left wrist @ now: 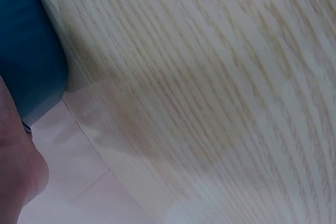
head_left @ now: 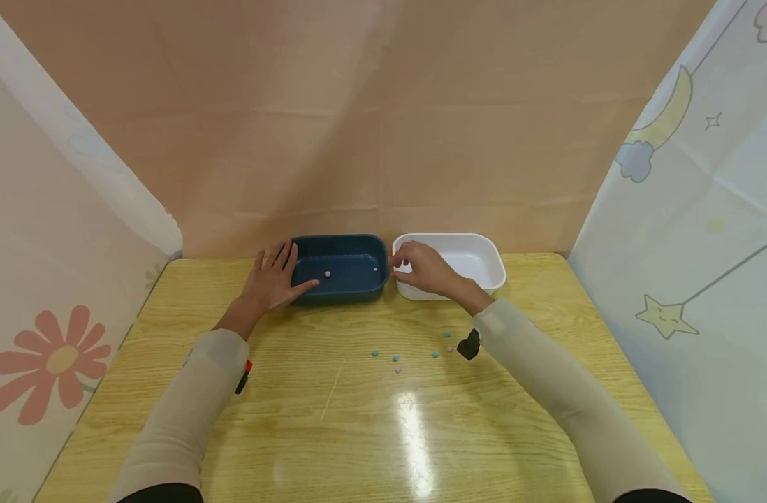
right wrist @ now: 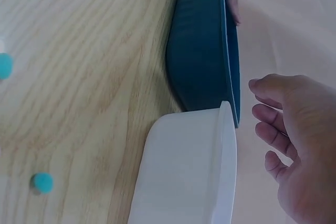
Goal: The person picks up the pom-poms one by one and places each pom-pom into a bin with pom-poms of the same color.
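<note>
My left hand (head_left: 267, 283) rests on the left end of a dark blue rectangular bin (head_left: 352, 292), fingers spread and the thumb over its front rim. Two small pink beads (head_left: 327, 274) lie inside that bin. My right hand (head_left: 424, 269) hovers above the left end of a white bin (head_left: 478, 264), close to the gap between the two bins. In the right wrist view its loosely curled fingers (right wrist: 270, 121) hold nothing, with thumb and fingertips apart. The left wrist view catches only part of the left hand (left wrist: 18, 166) beside the blue bin's wall (left wrist: 34, 40).
Several turquoise beads (head_left: 395, 358) and two pink ones (head_left: 398, 369) are scattered on the wooden table (head_left: 295, 419) in front of the bins. Behind the bins hangs a plain tan cloth (head_left: 383, 140). Patterned white panels (head_left: 691, 279) flank the table.
</note>
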Available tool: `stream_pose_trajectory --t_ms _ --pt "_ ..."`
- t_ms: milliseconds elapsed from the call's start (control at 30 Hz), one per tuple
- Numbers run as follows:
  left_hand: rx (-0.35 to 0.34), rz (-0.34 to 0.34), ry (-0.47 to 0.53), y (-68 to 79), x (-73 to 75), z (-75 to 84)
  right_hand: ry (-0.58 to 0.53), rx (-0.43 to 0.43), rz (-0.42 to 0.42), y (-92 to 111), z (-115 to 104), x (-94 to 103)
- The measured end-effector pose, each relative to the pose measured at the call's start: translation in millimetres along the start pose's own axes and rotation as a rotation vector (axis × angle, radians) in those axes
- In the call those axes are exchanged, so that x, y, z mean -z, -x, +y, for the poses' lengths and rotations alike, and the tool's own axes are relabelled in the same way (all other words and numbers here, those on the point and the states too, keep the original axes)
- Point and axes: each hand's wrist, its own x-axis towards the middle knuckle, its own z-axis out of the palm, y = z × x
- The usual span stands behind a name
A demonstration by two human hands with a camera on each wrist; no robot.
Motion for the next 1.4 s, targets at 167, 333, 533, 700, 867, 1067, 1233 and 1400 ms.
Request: stream_pose_trajectory --t_ms 167,333,533,700,867,1067,1233,1400 --pt "-0.007 0.010 0.028 1.2 -1.8 -1.5 0.006 0.021 -0.015 8 -5 -0.1" --pt "-0.012 0.024 0.039 1.7 -2.8 -2.0 0.018 0.038 -0.009 13 -8 1.3" --pt "-0.016 0.035 0.036 0.8 -3.3 -1.9 0.009 0.065 -0.010 20 -14 4.4" --pt "-0.013 0.036 0.028 0.9 -1.9 -1.1 0.002 0.066 -0.012 29 -19 6.3" --pt "-0.015 0.038 0.022 1.4 0.0 0.3 0.011 0.081 -0.002 38 -20 5.9" --pt "-0.016 0.037 0.024 0.7 -1.3 -0.3 -0.016 0.067 -0.025 51 -19 4.6" --pt "-0.015 0.029 0.028 1.6 -0.6 0.4 -0.039 0.066 -0.049 63 -22 3.4" --pt "-0.009 0.022 0.023 1.2 1.6 1.1 -0.061 0.072 -0.059 71 -27 3.5"
